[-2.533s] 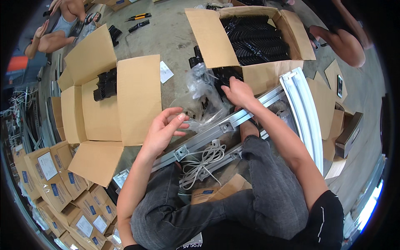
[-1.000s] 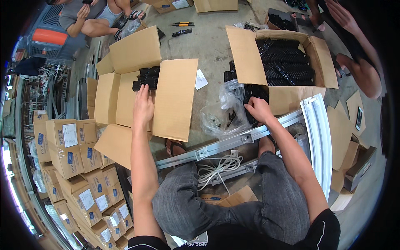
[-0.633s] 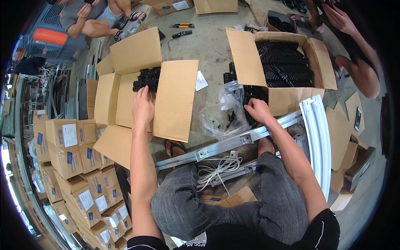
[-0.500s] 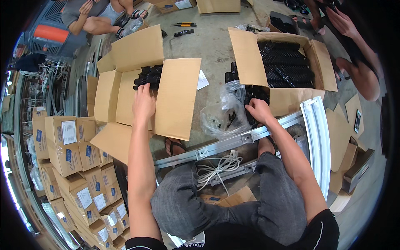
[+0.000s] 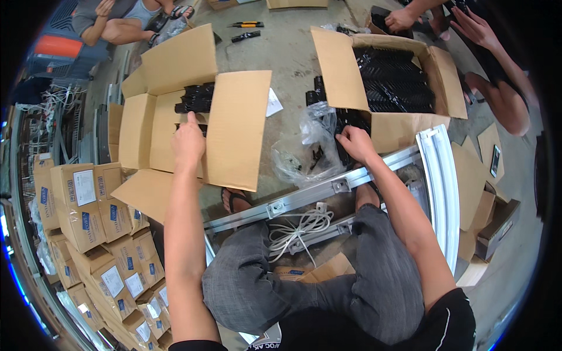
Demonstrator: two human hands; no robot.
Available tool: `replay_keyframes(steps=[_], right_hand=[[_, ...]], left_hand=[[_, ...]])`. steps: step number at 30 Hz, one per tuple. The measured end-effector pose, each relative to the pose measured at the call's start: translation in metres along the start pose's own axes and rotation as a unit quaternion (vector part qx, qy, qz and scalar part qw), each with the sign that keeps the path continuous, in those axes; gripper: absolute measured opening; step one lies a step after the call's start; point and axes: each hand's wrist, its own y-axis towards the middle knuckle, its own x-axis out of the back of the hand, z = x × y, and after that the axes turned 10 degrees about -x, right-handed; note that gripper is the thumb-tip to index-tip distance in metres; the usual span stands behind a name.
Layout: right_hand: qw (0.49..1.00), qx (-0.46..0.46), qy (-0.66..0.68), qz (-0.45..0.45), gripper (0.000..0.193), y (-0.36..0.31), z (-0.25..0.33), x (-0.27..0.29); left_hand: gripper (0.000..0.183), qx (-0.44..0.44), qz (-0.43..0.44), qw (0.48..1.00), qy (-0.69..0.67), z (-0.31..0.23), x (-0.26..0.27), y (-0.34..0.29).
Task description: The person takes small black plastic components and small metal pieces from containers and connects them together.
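My left hand (image 5: pixel 188 140) reaches into the open cardboard box (image 5: pixel 136 126) on the left. Its fingers close over a small black part that shows on both sides of the hand, just nearer than a row of black plastic parts (image 5: pixel 196 97) lying in the box. My right hand (image 5: pixel 355 142) is at a pile of black parts (image 5: pixel 353 119) between a clear plastic bag (image 5: pixel 319 126) and the right cardboard box (image 5: pixel 404 130). Its fingers are curled down into the pile, so what they grip is hidden. Dense rows of black parts (image 5: pixel 395 82) fill the right box.
Before my feet lies a silver metal rail (image 5: pixel 304 199); a white curved profile (image 5: pixel 439 193) stands at its right end. A coiled white cable (image 5: pixel 300 231) sits between my legs. Stacked cartons (image 5: pixel 88 205) line the left side. Co-workers sit at the far left and right.
My left hand has drawn back slightly from the row, and a black part now shows under it. A co-worker's hand has come in at the top right. The whole view has shifted a little.
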Motion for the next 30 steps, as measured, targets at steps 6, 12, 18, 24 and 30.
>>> replay_keyframes(steps=[6,12,18,24,30], right_hand=[[0.995,-0.019,0.096,-0.01,0.03,-0.005,0.004,0.004],[0.96,0.024,0.205,0.187,0.024,-0.022,0.045,0.0],[0.921,0.277,-0.171,0.212,0.019,0.017,0.048,-0.06],[0.873,0.269,-0.376,0.153,0.02,0.019,0.024,-0.092],[0.864,0.279,-0.408,0.1,0.019,0.013,0.022,-0.094]], left_hand=[[0.022,0.035,0.091,0.995,0.021,-0.004,0.013,-0.004],[0.049,0.136,0.07,0.987,-0.05,-0.006,0.027,-0.025],[0.058,0.15,0.059,0.965,-0.208,0.022,0.011,-0.049],[0.06,0.123,0.131,0.93,-0.32,0.051,-0.009,-0.053],[0.049,0.123,0.097,0.898,-0.412,0.055,-0.017,-0.055]])
